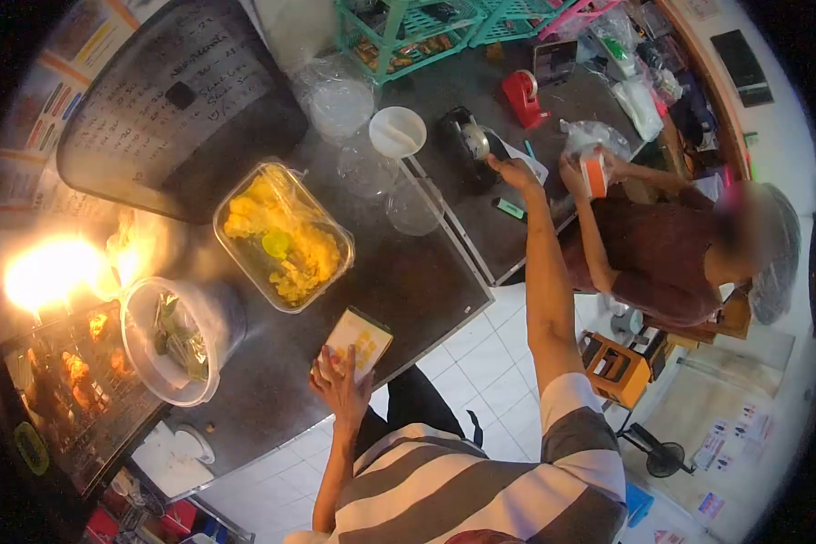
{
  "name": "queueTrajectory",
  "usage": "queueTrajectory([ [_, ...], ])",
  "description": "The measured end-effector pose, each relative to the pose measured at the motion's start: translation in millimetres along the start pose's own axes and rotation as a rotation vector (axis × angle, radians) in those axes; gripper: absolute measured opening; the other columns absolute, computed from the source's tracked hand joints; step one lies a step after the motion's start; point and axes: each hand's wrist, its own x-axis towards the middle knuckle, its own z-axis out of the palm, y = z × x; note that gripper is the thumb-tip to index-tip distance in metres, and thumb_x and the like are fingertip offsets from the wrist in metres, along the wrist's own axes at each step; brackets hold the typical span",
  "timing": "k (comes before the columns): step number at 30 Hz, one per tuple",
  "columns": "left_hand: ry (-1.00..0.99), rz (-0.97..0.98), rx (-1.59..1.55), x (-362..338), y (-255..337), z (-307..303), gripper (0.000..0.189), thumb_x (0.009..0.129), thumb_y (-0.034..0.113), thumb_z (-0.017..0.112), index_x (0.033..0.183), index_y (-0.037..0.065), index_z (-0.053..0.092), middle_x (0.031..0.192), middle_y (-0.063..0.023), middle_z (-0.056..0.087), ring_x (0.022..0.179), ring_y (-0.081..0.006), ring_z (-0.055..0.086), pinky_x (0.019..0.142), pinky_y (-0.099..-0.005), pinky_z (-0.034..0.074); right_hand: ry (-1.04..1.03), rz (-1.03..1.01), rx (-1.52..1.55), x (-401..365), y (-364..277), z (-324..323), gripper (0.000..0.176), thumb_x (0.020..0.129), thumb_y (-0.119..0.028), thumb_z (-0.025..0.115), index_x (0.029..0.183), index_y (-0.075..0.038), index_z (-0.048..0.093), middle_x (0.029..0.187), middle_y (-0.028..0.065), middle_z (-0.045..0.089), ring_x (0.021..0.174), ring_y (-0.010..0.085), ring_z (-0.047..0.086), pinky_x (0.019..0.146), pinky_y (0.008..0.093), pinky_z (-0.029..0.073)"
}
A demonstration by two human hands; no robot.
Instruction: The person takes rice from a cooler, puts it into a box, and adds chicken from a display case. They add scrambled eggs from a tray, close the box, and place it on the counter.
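My left hand (340,381) rests on a small cream-and-yellow box (361,340) near the table's front edge, its fingers over the near side. My right arm is stretched far forward. At its end, my right hand (517,172) is pinched at the front of a black tape dispenser (462,150), by the pale tape roll. The tape between the fingertips is too small to make out clearly. Left of the box, a clear tray of yellow food (249,218) with a green slice on top stands under plastic film.
A plastic tub (222,335) with leaves stands beside a lit food case (72,363). A red tape dispenser (524,98), a green marker (510,208) and clear lids (414,207) lie further off. At right, a co-worker (648,245) holds an orange-and-white box (595,174).
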Motion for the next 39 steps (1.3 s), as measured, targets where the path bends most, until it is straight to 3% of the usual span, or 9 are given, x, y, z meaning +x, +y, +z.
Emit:
queueTrajectory([
  [9,0.024,0.001,0.033,24,23,11,0.073,0.069,0.036,0.078,0.135,0.025,0.050,0.149,-0.0193,0.023,0.130,-0.0419,0.024,0.103,-0.0579,0.018,-0.009,-0.265,0.513,2,25,20,0.042,0.084,-0.040,0.068,0.097,0.000,0.071,0.088,0.0040,0.067,0.088,0.0140,0.058,0.083,0.0274,0.043],
  [14,0.035,0.009,0.020,27,27,11,0.074,0.068,0.035,0.079,0.135,0.025,0.050,0.149,-0.0193,0.023,0.130,-0.0428,0.024,0.103,-0.0588,0.018,0.268,-0.406,1.097,-51,59,30,0.015,0.085,-0.013,0.066,0.092,0.000,0.070,0.083,0.0073,0.069,0.071,0.0163,0.062,0.064,0.0297,0.048],
  [18,0.016,-0.010,0.052,29,30,9,0.074,0.067,0.034,0.079,0.135,0.025,0.050,0.149,-0.0195,0.024,0.130,-0.0435,0.025,0.103,-0.0587,0.019,0.085,-0.137,0.797,-46,68,40,0.012,0.084,-0.010,0.063,0.088,-0.001,0.071,0.077,0.0058,0.069,0.066,0.0168,0.062,0.058,0.0291,0.046],
  [21,-0.004,-0.001,0.100,31,33,8,0.069,0.077,0.041,0.071,0.139,0.022,0.046,0.150,-0.0204,0.023,0.128,-0.0449,0.026,0.104,-0.0560,0.020,0.229,-0.296,0.596,-2,93,69,0.010,0.082,-0.013,0.067,0.082,-0.004,0.070,0.070,0.0064,0.067,0.063,0.0159,0.061,0.055,0.0292,0.045],
  [23,0.013,-0.019,0.087,33,38,10,0.069,0.077,0.042,0.071,0.139,0.023,0.046,0.150,-0.0200,0.023,0.128,-0.0449,0.026,0.103,-0.0564,0.020,0.545,-0.407,-0.086,2,97,64,0.015,0.079,-0.018,0.071,0.076,-0.004,0.067,0.063,0.0066,0.062,0.057,0.0138,0.058,0.051,0.0293,0.042],
  [25,0.061,-0.061,0.073,49,41,19,0.070,0.077,0.042,0.071,0.139,0.023,0.046,0.150,-0.0197,0.024,0.128,-0.0448,0.026,0.103,-0.0569,0.020,0.514,-0.420,0.032,-23,104,51,0.018,0.079,-0.022,0.073,0.079,-0.004,0.068,0.063,0.0053,0.063,0.056,0.0114,0.057,0.050,0.0276,0.042],
  [27,0.153,-0.006,-0.025,47,40,31,0.069,0.069,0.038,0.078,0.132,0.025,0.053,0.146,-0.0206,0.029,0.127,-0.0443,0.028,0.100,-0.0570,0.023,-0.030,-0.217,0.711,-74,86,44,0.018,0.082,-0.022,0.071,0.083,-0.005,0.069,0.065,0.0042,0.064,0.058,0.0103,0.058,0.050,0.0260,0.042],
  [32,0.008,-0.112,-0.013,65,67,24,0.071,0.072,0.041,0.074,0.135,0.026,0.048,0.146,-0.0178,0.029,0.125,-0.0439,0.029,0.098,-0.0610,0.023,-0.448,-0.417,0.421,-227,6,124,0.020,0.085,-0.024,0.068,0.085,-0.003,0.069,0.071,0.0067,0.067,0.061,0.0110,0.062,0.056,0.0282,0.048],
  [39,0.033,-0.126,-0.123,66,64,38,0.086,0.072,0.044,0.072,0.146,0.024,0.033,0.152,-0.0159,0.018,0.128,-0.0474,0.025,0.100,-0.0671,0.018,-0.064,-0.573,0.204,-280,1,226,0.024,0.082,-0.024,0.069,0.078,0.000,0.069,0.062,0.0122,0.065,0.057,0.0222,0.065,0.056,0.0352,0.048],
])
